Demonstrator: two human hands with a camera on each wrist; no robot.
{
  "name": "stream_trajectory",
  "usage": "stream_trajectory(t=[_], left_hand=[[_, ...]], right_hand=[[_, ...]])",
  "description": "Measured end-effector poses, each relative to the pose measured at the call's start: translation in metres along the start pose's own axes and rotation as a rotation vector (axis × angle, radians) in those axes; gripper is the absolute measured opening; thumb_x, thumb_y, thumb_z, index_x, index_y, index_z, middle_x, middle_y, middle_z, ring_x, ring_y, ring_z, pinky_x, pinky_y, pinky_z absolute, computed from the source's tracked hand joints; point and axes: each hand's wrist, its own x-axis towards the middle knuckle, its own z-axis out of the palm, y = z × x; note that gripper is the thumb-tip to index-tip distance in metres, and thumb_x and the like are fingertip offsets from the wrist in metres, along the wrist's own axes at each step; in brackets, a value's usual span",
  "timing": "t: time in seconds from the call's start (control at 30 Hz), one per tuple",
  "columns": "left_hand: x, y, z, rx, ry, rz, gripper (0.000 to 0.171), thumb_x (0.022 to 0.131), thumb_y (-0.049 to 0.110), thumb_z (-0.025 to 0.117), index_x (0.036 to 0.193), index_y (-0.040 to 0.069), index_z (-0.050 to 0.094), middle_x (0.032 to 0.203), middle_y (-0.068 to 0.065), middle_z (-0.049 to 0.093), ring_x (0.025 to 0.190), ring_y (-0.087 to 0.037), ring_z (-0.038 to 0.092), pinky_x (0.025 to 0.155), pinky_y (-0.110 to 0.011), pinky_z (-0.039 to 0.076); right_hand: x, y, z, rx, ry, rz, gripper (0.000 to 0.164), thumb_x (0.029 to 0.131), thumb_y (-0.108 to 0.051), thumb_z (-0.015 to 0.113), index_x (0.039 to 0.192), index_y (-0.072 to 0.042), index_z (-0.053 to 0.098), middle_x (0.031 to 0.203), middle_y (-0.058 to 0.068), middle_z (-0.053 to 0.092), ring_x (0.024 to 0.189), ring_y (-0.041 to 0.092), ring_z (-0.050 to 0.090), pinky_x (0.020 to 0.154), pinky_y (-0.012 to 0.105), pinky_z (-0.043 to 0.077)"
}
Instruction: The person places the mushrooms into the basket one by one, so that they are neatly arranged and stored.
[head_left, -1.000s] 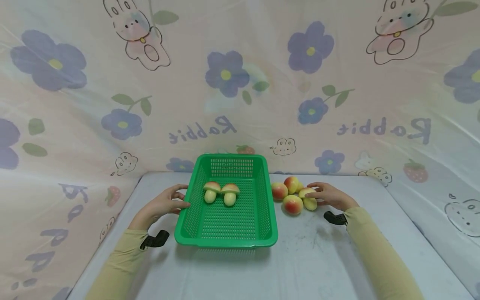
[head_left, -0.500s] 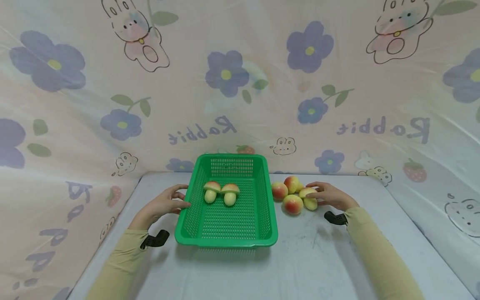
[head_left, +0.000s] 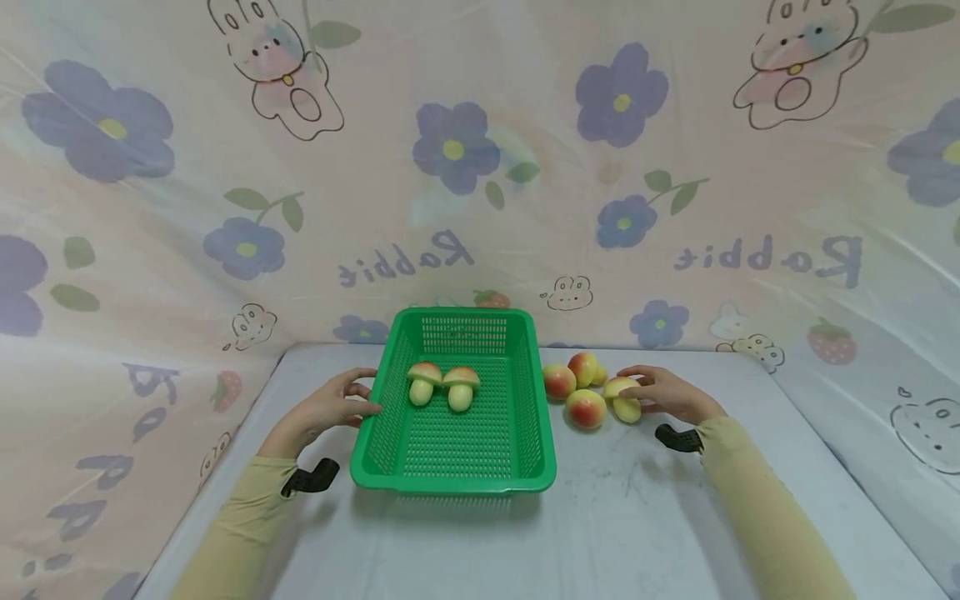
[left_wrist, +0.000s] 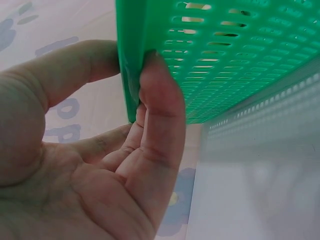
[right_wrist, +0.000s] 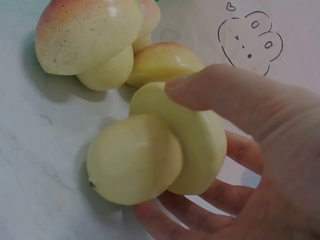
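Observation:
A green perforated basket [head_left: 457, 450] stands in the middle of the table, and two toy mushrooms [head_left: 441, 390] with reddish caps and pale stems lie inside it. My left hand [head_left: 327, 410] holds its left rim, the thumb on the outer side; in the left wrist view a curled finger [left_wrist: 162, 105] bends round the rim [left_wrist: 131, 60]. Right of the basket, my right hand [head_left: 667, 393] grips a yellowish toy mushroom [right_wrist: 135, 160] by its cap. The thumb [right_wrist: 200, 87] lies on the cap and the other fingers curl beneath, partly hidden by the mushroom.
Several more red-and-yellow toy mushrooms [head_left: 586, 409] are clustered between the basket and my right hand. A patterned cloth [head_left: 525, 225] hangs behind the white table [head_left: 622, 517]. Black wrist mounts [head_left: 311, 478] sit on both sleeves.
The right hand has shifted slightly to the right, and the mushroom it grips has moved with it, a little away from the cluster. Left hand and basket stay put.

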Motion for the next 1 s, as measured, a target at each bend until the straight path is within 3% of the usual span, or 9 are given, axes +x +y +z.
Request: stream_trajectory(t=[1.0], left_hand=[[-0.001,0.001,0.0,-0.004,0.016,-0.015,0.077,0.088,0.009,0.07,0.148,-0.002,0.023,0.101,-0.017,0.056,0.082,-0.022,0.063,0.073,-0.04,0.056]], right_hand=[[-0.023,-0.009,-0.017,0.013,0.023,-0.05,0.064,0.092,-0.025,0.067,0.141,0.002,0.038,0.131,0.025,0.044,0.111,0.03,0.05,0.091,0.048,0.049]])
